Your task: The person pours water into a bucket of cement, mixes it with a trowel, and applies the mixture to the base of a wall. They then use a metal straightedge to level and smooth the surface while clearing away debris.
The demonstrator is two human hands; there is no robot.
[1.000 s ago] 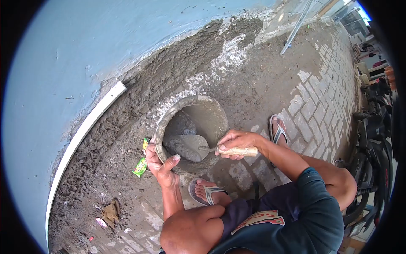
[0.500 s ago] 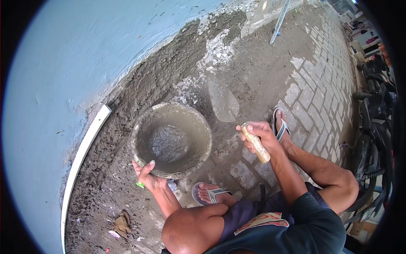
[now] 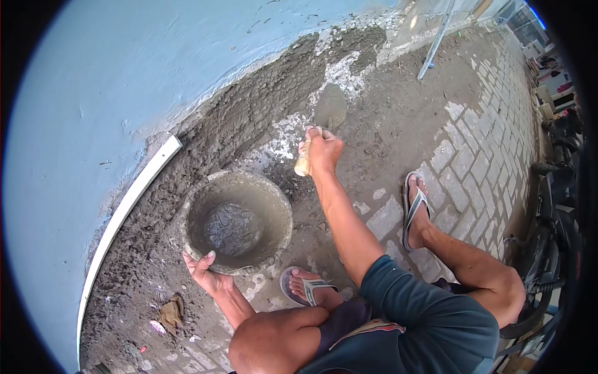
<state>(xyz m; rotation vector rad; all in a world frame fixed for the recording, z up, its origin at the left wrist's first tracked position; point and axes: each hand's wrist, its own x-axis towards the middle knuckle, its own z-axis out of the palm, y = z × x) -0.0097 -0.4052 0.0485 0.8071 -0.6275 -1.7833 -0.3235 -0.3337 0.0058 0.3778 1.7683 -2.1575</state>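
My left hand (image 3: 208, 274) grips the near rim of a round, mortar-crusted bucket (image 3: 274, 246), thumb over the edge and fingers beneath. Wet grey mortar (image 3: 233, 229) lies in its bottom. My right hand (image 3: 321, 149) is wrapped around the pale handle of a trowel (image 3: 331, 106), beyond the bucket and to its right. The trowel's blade, grey with mortar, points away from me near the foot of the wall. Rough wet mortar (image 3: 268, 93) covers a band low on the blue wall (image 3: 137, 68), beside a bare whitish patch.
A long white strip (image 3: 128, 212) leans along the wall's base at left. A metal bar (image 3: 437, 40) stands against the wall farther off. Paving blocks (image 3: 464, 162) lie at right, with a motorcycle (image 3: 542, 230) beyond. A brown rag-like scrap (image 3: 171, 313) lies on the soil.
My right hand has carried the trowel forward and left, toward the wall's foot. My left hand stays on the bucket rim. The view has shifted slightly.
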